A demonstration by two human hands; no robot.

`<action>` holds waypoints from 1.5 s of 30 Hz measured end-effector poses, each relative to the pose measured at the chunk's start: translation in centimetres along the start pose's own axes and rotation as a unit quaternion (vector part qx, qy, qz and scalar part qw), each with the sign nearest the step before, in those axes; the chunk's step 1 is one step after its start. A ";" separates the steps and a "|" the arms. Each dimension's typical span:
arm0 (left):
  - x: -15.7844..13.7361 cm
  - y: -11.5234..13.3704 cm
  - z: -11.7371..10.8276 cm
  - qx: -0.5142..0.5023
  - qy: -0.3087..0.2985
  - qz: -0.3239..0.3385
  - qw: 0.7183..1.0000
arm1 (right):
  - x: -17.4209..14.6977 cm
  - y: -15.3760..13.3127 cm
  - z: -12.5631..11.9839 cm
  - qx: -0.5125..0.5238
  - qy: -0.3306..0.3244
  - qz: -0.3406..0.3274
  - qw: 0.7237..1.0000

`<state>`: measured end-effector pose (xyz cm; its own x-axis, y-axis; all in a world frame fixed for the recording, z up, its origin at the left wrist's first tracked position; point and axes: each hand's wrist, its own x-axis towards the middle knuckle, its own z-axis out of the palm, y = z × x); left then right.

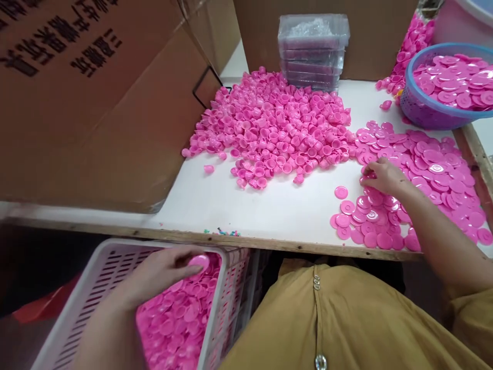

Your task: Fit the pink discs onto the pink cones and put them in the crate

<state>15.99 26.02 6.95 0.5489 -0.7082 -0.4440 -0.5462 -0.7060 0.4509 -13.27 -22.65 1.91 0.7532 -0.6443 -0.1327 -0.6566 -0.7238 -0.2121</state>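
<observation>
My left hand (169,270) is over the white basket (157,244), with a small pink toy saucer (200,262) pinched between thumb and fingers. Many pink pieces (177,324) fill the basket below it. On the right of the white table, my right hand (385,177) reaches into a spread of flat pink saucers (439,169). Its fingers are closed on one saucer there, partly hidden by the fingertips. Left of that hand lies a large heap of tiny pink toy cups (277,128), which touches the edge of the saucers.
A big cardboard box (96,118) stands at the left. Stacked clear plastic boxes (314,54) rise behind the cups. A blue basket (410,97) of saucers sits at the back right. The table's wooden edge (269,245) runs along the front.
</observation>
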 end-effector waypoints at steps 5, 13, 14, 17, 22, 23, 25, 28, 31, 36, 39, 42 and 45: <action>1.4 2.0 1.2 0.072 0.135 0.017 0.988 | 0.1 -0.7 0.6 0.005 -0.016 -0.023 1.000; 17.4 17.8 8.3 0.128 0.166 0.299 0.931 | -1.0 -3.6 -0.1 0.073 -0.005 -0.024 0.997; 18.2 18.3 8.6 0.131 0.157 0.303 0.931 | -1.4 -3.9 -0.2 0.102 0.001 -0.015 0.995; 18.6 18.3 9.1 0.085 0.149 0.291 0.941 | -2.4 -5.3 -0.3 0.262 0.013 0.021 0.965; 15.3 17.1 10.6 -0.101 0.116 0.239 0.959 | -3.2 -9.6 0.8 0.535 -0.087 0.050 0.839; 14.7 16.9 10.9 -0.123 0.124 0.231 0.957 | -3.1 -10.6 1.2 0.555 -0.111 0.051 0.823; 13.9 16.4 11.2 -0.147 0.134 0.220 0.955 | -3.0 -12.5 2.1 0.575 -0.145 0.048 0.804; 13.5 15.7 11.2 -0.134 0.125 0.221 0.958 | -2.7 -14.4 3.1 0.580 -0.169 0.050 0.795; 13.3 15.1 11.0 -0.078 0.139 0.228 0.960 | -2.3 -15.6 3.7 0.577 -0.189 0.048 0.793; 13.5 14.9 11.4 -0.034 0.153 0.219 0.963 | -1.8 -16.8 4.5 0.561 -0.211 0.043 0.800; 13.6 15.2 11.4 -0.043 0.136 0.206 0.968 | -1.6 -17.5 5.2 0.523 -0.207 0.050 0.825; 13.2 15.3 10.9 -0.066 0.118 0.201 0.970 | -1.4 -18.1 5.3 0.464 -0.189 0.053 0.864; 12.8 15.2 9.8 -0.091 0.080 0.214 0.969 | -1.0 -18.3 4.9 0.426 -0.198 0.053 0.881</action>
<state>8.51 6.20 0.51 0.3952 -0.9162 -0.0666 -0.6333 -0.3242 0.7028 -1.81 -7.50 1.23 0.7555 -0.4385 -0.4867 -0.5823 -0.1090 -0.8057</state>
